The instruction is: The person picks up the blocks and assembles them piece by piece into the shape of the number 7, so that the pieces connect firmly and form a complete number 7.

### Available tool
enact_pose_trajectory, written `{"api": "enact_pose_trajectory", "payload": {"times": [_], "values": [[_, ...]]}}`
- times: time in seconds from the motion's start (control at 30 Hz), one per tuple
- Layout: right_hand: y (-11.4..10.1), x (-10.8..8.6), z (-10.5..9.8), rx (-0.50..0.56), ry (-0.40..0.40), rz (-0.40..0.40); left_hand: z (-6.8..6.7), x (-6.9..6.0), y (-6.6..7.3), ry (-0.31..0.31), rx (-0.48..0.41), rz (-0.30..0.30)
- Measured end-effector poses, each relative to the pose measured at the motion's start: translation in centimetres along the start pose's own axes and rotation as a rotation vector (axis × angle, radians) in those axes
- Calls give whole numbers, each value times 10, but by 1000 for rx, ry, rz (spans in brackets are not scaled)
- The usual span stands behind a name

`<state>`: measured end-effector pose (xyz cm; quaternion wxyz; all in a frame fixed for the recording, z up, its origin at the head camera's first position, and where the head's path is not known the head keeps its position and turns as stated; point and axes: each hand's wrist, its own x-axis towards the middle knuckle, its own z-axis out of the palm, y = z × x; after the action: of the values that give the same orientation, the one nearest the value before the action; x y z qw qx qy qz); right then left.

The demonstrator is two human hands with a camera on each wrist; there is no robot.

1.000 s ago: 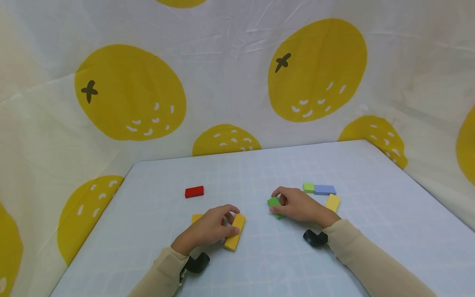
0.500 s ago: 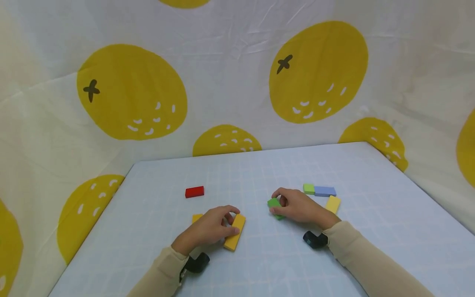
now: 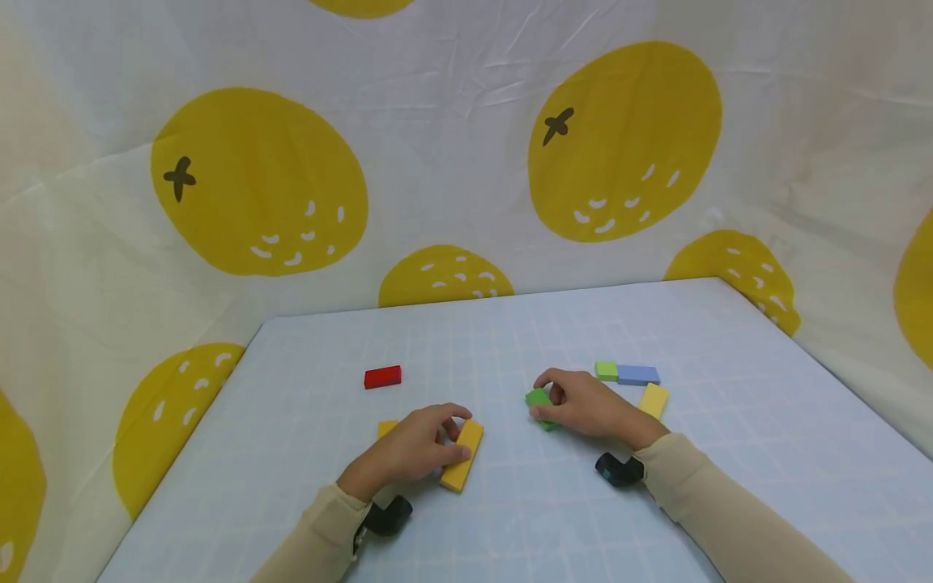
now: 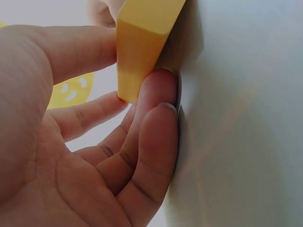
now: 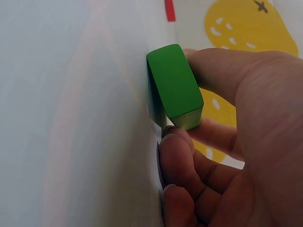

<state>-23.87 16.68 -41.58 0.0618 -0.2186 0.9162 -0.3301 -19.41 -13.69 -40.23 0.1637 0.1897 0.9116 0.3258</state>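
Observation:
My left hand [image 3: 417, 444] pinches a long yellow-orange block [image 3: 462, 456] between thumb and fingers. In the left wrist view the thumb presses one face of that yellow block [image 4: 137, 52], and the lower fingers curl beneath it along the table. A second yellow-orange block [image 3: 386, 427] lies mostly hidden behind this hand. Over to the right, my right hand [image 3: 586, 403] pinches a green block [image 3: 539, 399]. The right wrist view has the green block [image 5: 175, 82] tilted, its near end facing the camera, close to the table surface.
A red block [image 3: 382, 377] lies at the back left. Behind my right hand, a light green block [image 3: 606, 371] touches a blue block [image 3: 637, 374]. A pale yellow block [image 3: 653, 400] is partly covered by the right wrist. A fruit-print curtain [image 3: 452, 178] surrounds the table [image 3: 525, 518].

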Motion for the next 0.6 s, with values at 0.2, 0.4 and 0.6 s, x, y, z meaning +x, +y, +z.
{"api": "enact_pose_trajectory", "payload": {"times": [0.2, 0.4, 0.6], "values": [[1, 1, 1, 1, -5, -1, 0, -2, 2, -5, -5, -5], [1, 1, 1, 4, -7, -3, 0, -1, 1, -12, -13, -11], [0, 1, 1, -2, 2, -2, 1, 0, 2, -4, 10, -12]]}}
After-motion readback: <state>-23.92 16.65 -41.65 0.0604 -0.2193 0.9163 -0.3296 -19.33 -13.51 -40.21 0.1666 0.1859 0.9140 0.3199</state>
